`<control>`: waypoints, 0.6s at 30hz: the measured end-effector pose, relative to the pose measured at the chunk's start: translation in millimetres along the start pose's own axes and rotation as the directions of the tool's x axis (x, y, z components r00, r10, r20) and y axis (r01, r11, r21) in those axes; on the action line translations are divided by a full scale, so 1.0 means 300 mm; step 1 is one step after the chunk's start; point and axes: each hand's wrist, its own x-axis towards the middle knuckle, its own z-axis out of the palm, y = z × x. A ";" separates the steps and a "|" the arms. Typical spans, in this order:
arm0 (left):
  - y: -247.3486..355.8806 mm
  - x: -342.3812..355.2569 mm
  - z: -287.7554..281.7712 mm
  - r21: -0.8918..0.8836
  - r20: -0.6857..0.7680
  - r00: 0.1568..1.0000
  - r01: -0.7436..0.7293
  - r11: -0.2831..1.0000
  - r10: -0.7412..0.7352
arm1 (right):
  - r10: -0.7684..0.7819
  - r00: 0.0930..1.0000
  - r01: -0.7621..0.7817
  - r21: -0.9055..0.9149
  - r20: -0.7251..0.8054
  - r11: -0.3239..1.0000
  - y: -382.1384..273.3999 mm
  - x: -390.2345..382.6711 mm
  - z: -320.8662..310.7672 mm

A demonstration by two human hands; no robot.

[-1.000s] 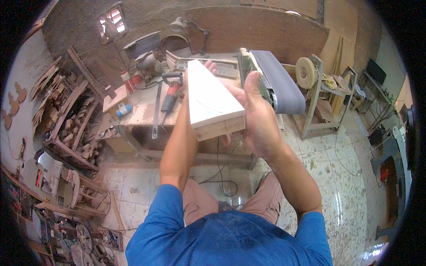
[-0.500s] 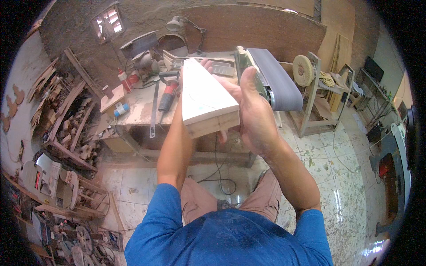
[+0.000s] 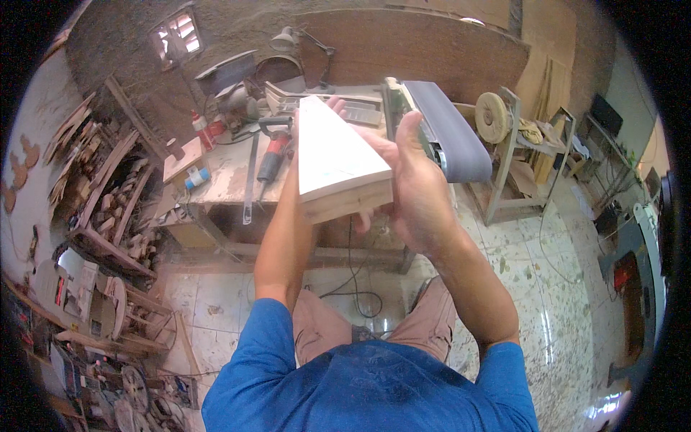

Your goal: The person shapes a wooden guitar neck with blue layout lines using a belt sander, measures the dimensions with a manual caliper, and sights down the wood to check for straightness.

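A thick tapered wooden block [image 3: 338, 162] with a white top face and bare wood on its near edge is held up in front of me, its narrow end pointing away. Most of my left hand [image 3: 336, 105] is hidden behind and under the block; its fingertips show past the far end. My right hand [image 3: 421, 180] grips the block's right side, thumb raised off the surface and fingers curled beneath. Just beyond my right thumb stands a belt sander [image 3: 450, 129] with a wide grey belt.
On the workbench [image 3: 227, 173] lie a red and black power tool [image 3: 274, 155], a metal ruler [image 3: 250, 180] and a red bottle [image 3: 202, 129]. A desk lamp [image 3: 284, 39] stands behind. Wood offcuts fill a rack [image 3: 119, 194] at left. A cable [image 3: 378, 302] lies on the tiled floor.
The block has shifted very slightly to the right, its top tilted a little. My right hand has moved marginally with it, and both hands keep their hold.
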 end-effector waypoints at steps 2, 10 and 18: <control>0.000 0.014 -0.027 -0.011 -0.039 0.999 0.010 1.000 -0.011 | 0.003 1.000 -0.003 0.024 0.002 1.000 -0.013 -0.004 0.009; 0.071 -0.042 0.126 -0.073 -0.221 0.973 0.053 0.996 -0.068 | 0.018 0.999 -0.019 0.022 0.051 1.000 -0.041 -0.016 -0.003; 0.064 -0.051 0.115 -0.021 -0.169 0.986 0.001 1.000 -0.005 | 0.020 0.999 -0.019 -0.006 0.031 1.000 -0.039 -0.014 0.006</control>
